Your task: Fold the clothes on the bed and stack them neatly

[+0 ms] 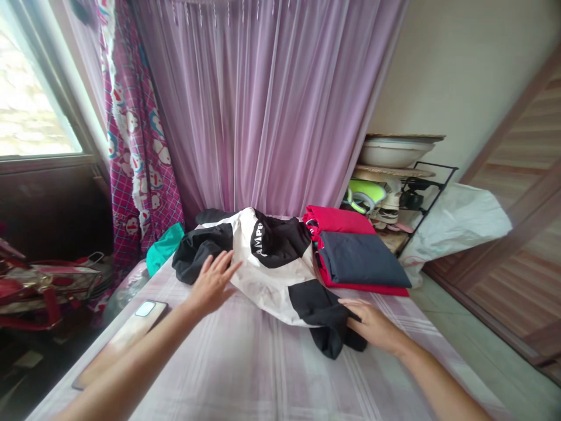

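Black-and-white jacket (pixel 267 263) lies crumpled toward the bed's (pixel 245 362) far edge, beside folded clothes (pixel 359 257). Left hand (pixel 213 283) rests on it, fingers spread flat; right hand (pixel 372 324) pinches its black sleeve (pixel 326 316). Smoothing works best pulling outward evenly, keeping the fabric taut.

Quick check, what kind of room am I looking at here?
Most likely a bedroom in a home: a bed with a striped sheet, a sheer purple curtain by a window, and folded clothes stacked beside the black-and-white garment both hands are on.
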A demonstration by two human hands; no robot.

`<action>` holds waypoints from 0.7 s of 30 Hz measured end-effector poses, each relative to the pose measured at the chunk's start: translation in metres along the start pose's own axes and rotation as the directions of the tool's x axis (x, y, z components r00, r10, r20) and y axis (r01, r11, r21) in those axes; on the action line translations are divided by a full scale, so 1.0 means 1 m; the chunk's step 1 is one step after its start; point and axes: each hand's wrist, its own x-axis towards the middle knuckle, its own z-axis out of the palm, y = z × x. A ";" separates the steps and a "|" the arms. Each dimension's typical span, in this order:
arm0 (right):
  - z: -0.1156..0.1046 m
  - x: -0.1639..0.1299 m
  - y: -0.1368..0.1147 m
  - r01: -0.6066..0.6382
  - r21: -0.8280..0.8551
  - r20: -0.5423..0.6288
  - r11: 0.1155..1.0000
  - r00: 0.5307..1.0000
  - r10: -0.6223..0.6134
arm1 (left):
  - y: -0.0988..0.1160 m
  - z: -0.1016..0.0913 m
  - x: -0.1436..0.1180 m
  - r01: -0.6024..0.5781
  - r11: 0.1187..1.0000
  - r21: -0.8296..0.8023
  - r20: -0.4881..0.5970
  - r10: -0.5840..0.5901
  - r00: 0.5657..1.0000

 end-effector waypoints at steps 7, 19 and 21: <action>-0.007 -0.008 0.008 -0.137 0.088 -0.155 0.987 0.977 0.149 | -0.078 -0.018 0.004 0.467 0.880 -0.090 0.160 -0.450 0.879; -0.008 0.033 -0.002 -0.186 0.714 -0.346 0.675 0.745 0.570 | -0.059 -0.096 -0.019 0.399 -0.053 -0.916 0.386 -0.398 0.832; -0.008 0.036 -0.011 -0.170 0.692 -0.330 0.701 0.789 0.517 | -0.056 -0.098 -0.009 0.244 -0.155 -0.957 0.289 -0.509 0.811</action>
